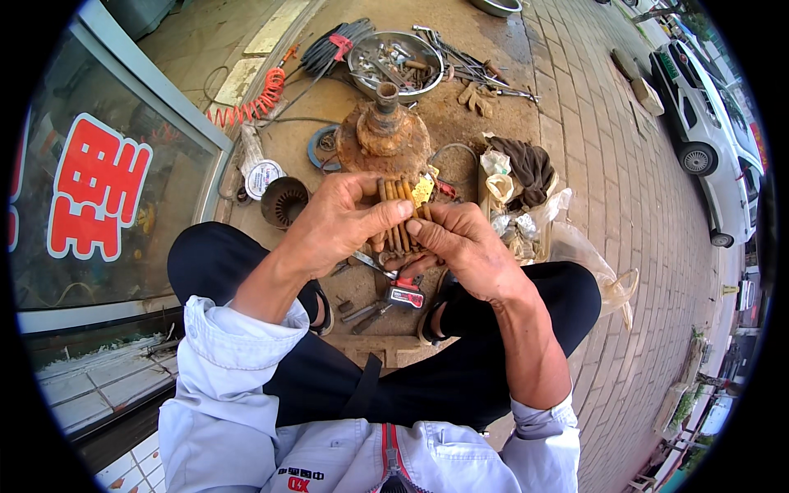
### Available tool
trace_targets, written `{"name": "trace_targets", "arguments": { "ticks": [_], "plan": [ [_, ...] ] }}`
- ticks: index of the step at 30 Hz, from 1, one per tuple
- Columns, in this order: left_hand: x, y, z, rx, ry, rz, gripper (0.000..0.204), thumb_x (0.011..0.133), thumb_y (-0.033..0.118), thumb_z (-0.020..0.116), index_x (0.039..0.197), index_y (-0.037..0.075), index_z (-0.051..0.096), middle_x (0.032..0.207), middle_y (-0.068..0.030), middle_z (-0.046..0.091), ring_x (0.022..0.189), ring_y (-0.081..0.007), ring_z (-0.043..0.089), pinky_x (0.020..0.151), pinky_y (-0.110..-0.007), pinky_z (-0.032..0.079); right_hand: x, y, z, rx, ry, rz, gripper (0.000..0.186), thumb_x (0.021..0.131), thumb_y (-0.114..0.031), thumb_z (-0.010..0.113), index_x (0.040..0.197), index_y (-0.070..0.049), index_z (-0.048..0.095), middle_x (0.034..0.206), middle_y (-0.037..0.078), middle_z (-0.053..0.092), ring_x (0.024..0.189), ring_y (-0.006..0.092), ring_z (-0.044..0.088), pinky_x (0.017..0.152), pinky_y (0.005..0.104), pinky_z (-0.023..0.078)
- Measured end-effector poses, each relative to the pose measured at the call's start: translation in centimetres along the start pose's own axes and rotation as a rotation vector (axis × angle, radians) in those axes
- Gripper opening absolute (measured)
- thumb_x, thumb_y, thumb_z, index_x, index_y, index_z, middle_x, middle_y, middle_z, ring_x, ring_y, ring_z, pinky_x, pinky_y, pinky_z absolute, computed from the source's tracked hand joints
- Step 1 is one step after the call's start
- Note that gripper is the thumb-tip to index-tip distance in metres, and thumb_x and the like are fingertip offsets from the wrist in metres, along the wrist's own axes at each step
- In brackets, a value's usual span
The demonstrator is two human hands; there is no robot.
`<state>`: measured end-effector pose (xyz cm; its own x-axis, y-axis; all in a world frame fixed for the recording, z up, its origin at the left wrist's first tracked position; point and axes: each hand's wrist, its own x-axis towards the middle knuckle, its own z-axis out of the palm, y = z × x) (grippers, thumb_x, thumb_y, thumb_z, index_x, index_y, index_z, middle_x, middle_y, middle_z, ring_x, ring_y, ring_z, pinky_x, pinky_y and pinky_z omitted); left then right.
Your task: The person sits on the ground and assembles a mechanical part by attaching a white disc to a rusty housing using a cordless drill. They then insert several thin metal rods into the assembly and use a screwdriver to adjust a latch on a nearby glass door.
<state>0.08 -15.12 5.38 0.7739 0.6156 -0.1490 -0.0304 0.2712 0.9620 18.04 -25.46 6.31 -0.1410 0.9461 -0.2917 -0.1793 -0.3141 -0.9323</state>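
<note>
Between my two hands is a row of slim, rusty brown rod-like pieces [398,215], lying side by side; their exact kind I cannot make out. My left hand [341,218] grips the row's left side, thumb across the front. From the right, my right hand [467,246] closes on the same row, its thumb pressed near the lower right. Just beyond the hands a large rusty hub [386,140] stands with its neck upward. Partly behind it shows a yellow piece [423,189]. Below my hands, between my feet, lies a red and black cordless power tool [404,293], partly covered.
A ribbed rusty cup [285,203] sits left of the hub. Farther off are a metal basin [397,66] of parts, hand tools [468,59], gloves [477,99] and a red coiled hose [261,97]. Rags [526,168] and plastic bags lie right; a glass door [107,189] borders the left.
</note>
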Motion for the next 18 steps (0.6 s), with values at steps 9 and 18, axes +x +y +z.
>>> {"name": "trace_targets", "arguments": {
  "ticks": [9,18],
  "plan": [
    [0.2,-0.3,-0.1,-0.013,0.018,-0.02,0.021,0.098,0.02,0.071,0.105,0.0,0.073,0.082,0.0005,0.07,0.062,-0.0029,0.057,0.054,-0.021,0.046,0.5,0.5,0.2,0.011,-0.018,-0.038,0.037,0.109,-0.023,0.053,0.12,0.011,0.064,0.107,0.016,0.072,0.092,0.0243,0.075,0.076,0.033,0.064],
    [0.1,0.1,-0.3,-0.084,0.084,-0.041,0.029,0.097,0.026,0.074,0.107,-0.001,0.071,0.08,-0.0002,0.068,0.057,-0.0019,0.05,0.052,-0.019,0.044,0.1,-0.7,-1.1,0.001,0.207,0.079,0.034,0.108,-0.022,0.053,0.118,0.009,0.063,0.1,0.015,0.071,0.078,0.0197,0.071,0.068,0.0299,0.061]
  ]
}}
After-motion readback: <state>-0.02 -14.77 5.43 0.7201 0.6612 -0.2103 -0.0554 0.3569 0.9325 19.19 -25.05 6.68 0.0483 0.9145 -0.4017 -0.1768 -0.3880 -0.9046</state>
